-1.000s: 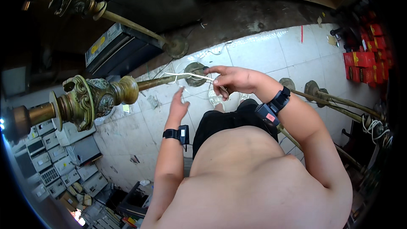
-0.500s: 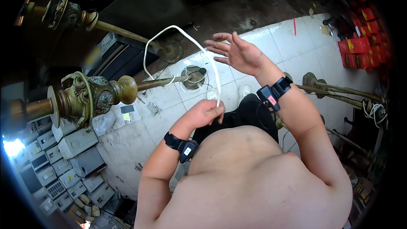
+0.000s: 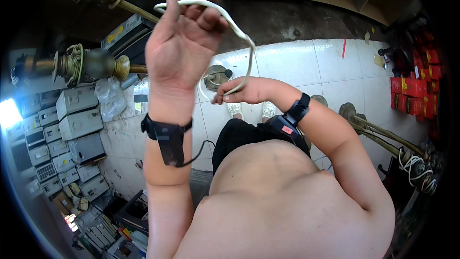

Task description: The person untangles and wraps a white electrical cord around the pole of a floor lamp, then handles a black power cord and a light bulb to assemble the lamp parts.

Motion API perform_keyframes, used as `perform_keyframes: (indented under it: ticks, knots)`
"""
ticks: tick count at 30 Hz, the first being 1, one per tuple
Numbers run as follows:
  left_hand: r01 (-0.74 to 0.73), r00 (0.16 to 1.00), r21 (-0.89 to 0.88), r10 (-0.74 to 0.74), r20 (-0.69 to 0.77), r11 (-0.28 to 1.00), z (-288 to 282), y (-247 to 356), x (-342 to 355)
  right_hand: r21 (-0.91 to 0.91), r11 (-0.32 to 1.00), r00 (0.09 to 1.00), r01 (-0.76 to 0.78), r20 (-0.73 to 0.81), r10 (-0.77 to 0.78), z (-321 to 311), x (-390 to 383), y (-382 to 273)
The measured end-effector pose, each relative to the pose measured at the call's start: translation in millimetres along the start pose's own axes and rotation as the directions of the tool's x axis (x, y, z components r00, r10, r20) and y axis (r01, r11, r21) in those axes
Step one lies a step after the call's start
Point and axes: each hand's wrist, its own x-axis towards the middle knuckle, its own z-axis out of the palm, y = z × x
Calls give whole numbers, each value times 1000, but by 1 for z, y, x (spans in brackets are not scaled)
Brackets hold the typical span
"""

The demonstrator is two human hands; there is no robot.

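Up close, our left hand hung high, half-curled, its grip hard to call; across it arched the white cord, seemingly spread clear, down to our right hand, pinching it, the stand's round base beyond!

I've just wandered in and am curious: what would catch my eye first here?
Probably the white cord, looping at upper centre across the fingers of the raised left hand and down to the right hand, which grips it. Next, the nearer ornate brass-coloured post at left and the stacked red boxes at far right.
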Motion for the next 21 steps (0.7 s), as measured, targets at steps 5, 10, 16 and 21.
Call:
perform_keyframes:
  ticks: [5,10,16,21]
  knots:
    - [275,946,920,-247,-208,279,-67,-16,-49,256,966,983,-28,-169,73,-28,-75,-42]
    - [328,752,886,-477,-455,-327,-142,-130,-156,513,819,911,257,-412,-28,-51,-145,-90]
    - [561,736,823,-399,-547,-94,-165,-186,-178,254,944,712,213,-701,28,-105,-170,-134]
    - [729,684,680,-83,-724,82,-202,-159,-197,-206,904,441,-375,-897,-22,-176,-202,-124]
